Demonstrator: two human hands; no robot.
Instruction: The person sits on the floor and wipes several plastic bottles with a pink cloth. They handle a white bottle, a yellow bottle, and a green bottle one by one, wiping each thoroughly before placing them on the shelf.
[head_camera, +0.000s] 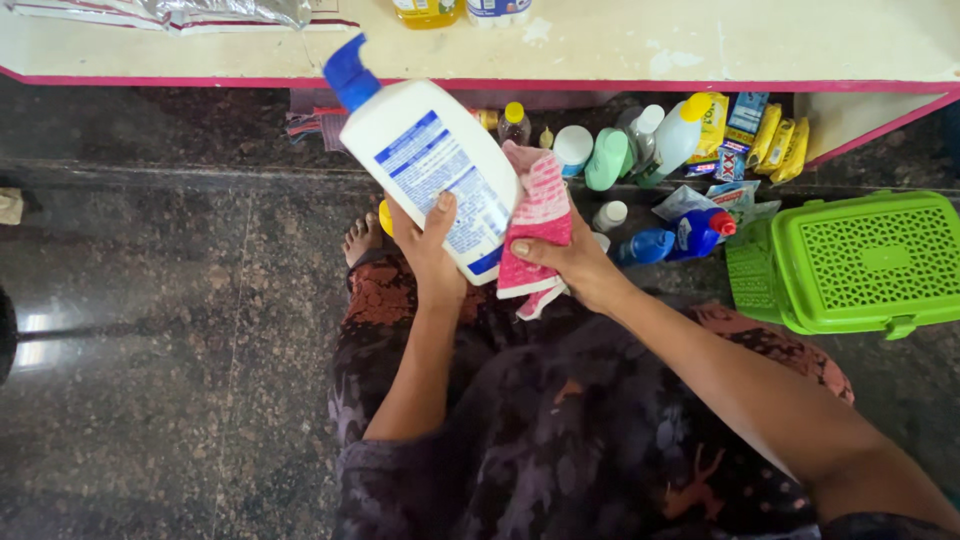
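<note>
My left hand (428, 245) grips the lower end of a large white pump bottle (425, 165) with a blue pump head and a blue label, held tilted over my lap. My right hand (568, 262) holds a pink and white cloth (535, 225) pressed against the bottle's right side. I sit on the floor in dark patterned clothing, with one bare foot (362, 238) showing beside the left wrist.
A green lidded plastic basket (860, 262) stands on the dark stone floor to the right. Several bottles, tubes and yellow packets (680, 150) lie under a cream shelf with a pink edge (600, 84). Two blue bottles (680, 240) lie near the basket.
</note>
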